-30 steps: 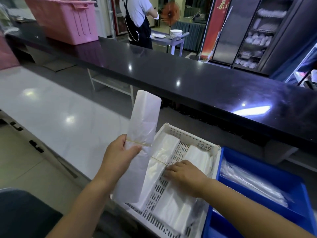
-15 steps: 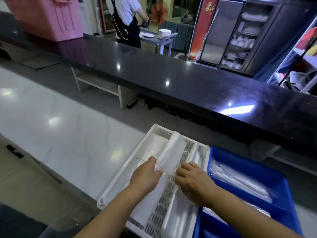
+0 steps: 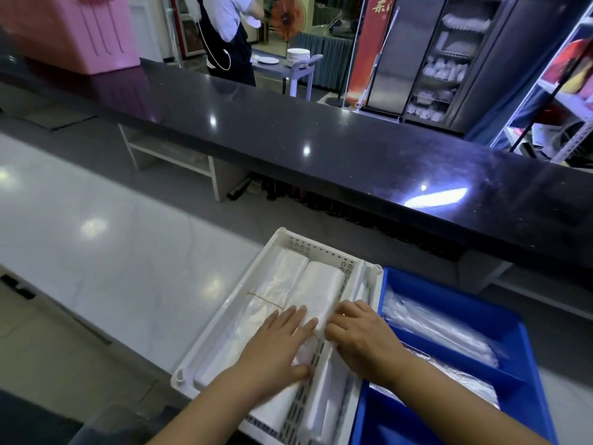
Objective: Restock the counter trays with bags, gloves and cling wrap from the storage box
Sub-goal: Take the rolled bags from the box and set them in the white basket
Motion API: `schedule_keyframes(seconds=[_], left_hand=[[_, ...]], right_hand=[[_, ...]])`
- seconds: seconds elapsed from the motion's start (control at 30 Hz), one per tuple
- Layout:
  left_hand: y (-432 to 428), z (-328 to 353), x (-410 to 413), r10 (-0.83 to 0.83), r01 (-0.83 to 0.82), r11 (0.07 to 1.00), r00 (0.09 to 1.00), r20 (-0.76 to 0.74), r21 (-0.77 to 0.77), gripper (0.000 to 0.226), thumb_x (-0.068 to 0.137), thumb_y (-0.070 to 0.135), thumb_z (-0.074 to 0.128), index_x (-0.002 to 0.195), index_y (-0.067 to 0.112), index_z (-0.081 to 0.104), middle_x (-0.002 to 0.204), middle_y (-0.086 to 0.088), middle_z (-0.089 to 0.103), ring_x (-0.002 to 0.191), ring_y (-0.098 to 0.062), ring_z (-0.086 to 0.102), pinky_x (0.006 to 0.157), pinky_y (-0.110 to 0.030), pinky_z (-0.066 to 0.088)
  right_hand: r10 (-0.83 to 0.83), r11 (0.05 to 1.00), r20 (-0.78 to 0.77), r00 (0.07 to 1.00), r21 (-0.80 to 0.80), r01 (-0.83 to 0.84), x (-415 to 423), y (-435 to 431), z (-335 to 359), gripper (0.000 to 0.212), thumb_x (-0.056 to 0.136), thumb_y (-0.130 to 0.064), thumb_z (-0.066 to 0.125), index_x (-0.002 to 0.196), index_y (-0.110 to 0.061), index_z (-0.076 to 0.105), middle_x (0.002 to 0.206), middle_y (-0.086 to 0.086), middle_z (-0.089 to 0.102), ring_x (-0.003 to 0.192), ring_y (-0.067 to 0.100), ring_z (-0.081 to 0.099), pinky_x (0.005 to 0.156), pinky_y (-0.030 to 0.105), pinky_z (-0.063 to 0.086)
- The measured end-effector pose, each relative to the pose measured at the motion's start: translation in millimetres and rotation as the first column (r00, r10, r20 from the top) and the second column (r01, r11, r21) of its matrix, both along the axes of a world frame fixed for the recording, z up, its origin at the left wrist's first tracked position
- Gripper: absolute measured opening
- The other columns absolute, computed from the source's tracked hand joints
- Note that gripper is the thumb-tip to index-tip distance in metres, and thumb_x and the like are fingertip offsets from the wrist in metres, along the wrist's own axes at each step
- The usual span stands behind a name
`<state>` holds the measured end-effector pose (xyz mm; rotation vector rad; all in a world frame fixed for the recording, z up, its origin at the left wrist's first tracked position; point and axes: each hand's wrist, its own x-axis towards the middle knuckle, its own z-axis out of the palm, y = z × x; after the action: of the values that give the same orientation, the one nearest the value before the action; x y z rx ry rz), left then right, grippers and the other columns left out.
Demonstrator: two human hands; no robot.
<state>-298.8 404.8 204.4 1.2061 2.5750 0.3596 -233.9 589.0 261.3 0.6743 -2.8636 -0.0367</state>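
Note:
A white perforated tray (image 3: 224, 319) sits at the near edge of the pale counter. Inside lie bundles of white plastic bags: one with a rubber band (image 3: 276, 284) on the left, another bundle (image 3: 321, 284) beside it in the middle. My left hand (image 3: 279, 345) rests flat, fingers spread, on the bags between those two bundles. My right hand (image 3: 359, 335) presses with curled fingers on the right edge of the middle bundle. To the right stands a blue tray (image 3: 526, 354) holding clear plastic packs (image 3: 439, 329).
A raised black counter (image 3: 321, 149) runs across behind the trays. A pink storage box (image 3: 73, 30) stands on it at the far left. A person in an apron (image 3: 227, 36) stands beyond it near a cart with plates (image 3: 298, 57). Shelving fills the right background.
The bag bundle that my left hand held upright has been laid down in the white tray. Both hands now rest on top of the bags.

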Motion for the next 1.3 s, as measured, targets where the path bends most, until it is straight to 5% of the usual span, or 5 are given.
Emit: schedule_keyframes(seconds=[0.37,0.5,0.63,0.83,1.3], left_hand=[[11,7,-8,0.084,-0.085,0.994,0.996,0.026,0.072,0.057,0.094,0.037,0.040,0.145,0.019,0.021,0.157,0.000,0.016,0.145,-0.021,0.009,0.119,-0.034,0.009],[5,28,9,0.336,-0.394,0.853,0.917,0.215,0.342,0.031,0.091,0.036,0.034,0.088,0.021,0.061,0.088,0.004,0.065,0.088,-0.017,0.054,0.079,-0.037,0.049],[11,32,29,0.349,-0.431,0.886,0.864,0.362,0.174,0.049,0.085,0.048,0.050,0.127,0.023,0.045,0.117,0.003,0.061,0.105,-0.017,0.058,0.079,-0.024,0.042],[19,30,42,0.344,-0.416,0.903,0.850,0.398,0.108,0.045,0.085,0.023,0.054,0.127,0.023,0.036,0.108,-0.002,0.062,0.096,-0.020,0.060,0.071,-0.025,0.043],[-21,49,43,0.299,-0.240,0.920,0.941,0.157,-0.309,0.020,0.076,0.031,0.056,0.076,0.021,0.040,0.067,0.005,0.036,0.074,-0.021,0.044,0.054,-0.030,0.028]], right_hand=[[0.029,1.000,0.024,0.999,-0.005,-0.029,-5,-6,3,0.014,0.072,-0.020,0.075,0.080,-0.026,0.065,0.081,-0.009,0.070,0.079,0.012,0.060,0.067,0.027,0.052],[-0.072,0.997,-0.013,0.997,0.018,0.072,-12,-5,-2,0.037,0.068,-0.012,0.074,0.102,-0.023,0.065,0.104,-0.003,0.070,0.090,0.015,0.064,0.073,0.027,0.055],[-0.181,0.983,0.037,0.983,0.002,0.181,-15,6,-1,0.046,0.068,-0.003,0.074,0.111,-0.018,0.065,0.110,0.000,0.070,0.097,0.020,0.065,0.078,0.031,0.055],[-0.171,0.985,0.092,0.981,0.021,0.170,-21,1,-6,0.048,0.073,-0.015,0.077,0.117,-0.025,0.062,0.124,0.002,0.064,0.110,0.023,0.061,0.087,0.036,0.052],[-0.367,0.912,0.166,0.915,0.260,0.318,-70,31,-4,0.023,0.094,-0.025,0.045,0.113,-0.017,0.056,0.119,0.008,0.059,0.125,0.029,0.039,0.116,0.051,0.010]])
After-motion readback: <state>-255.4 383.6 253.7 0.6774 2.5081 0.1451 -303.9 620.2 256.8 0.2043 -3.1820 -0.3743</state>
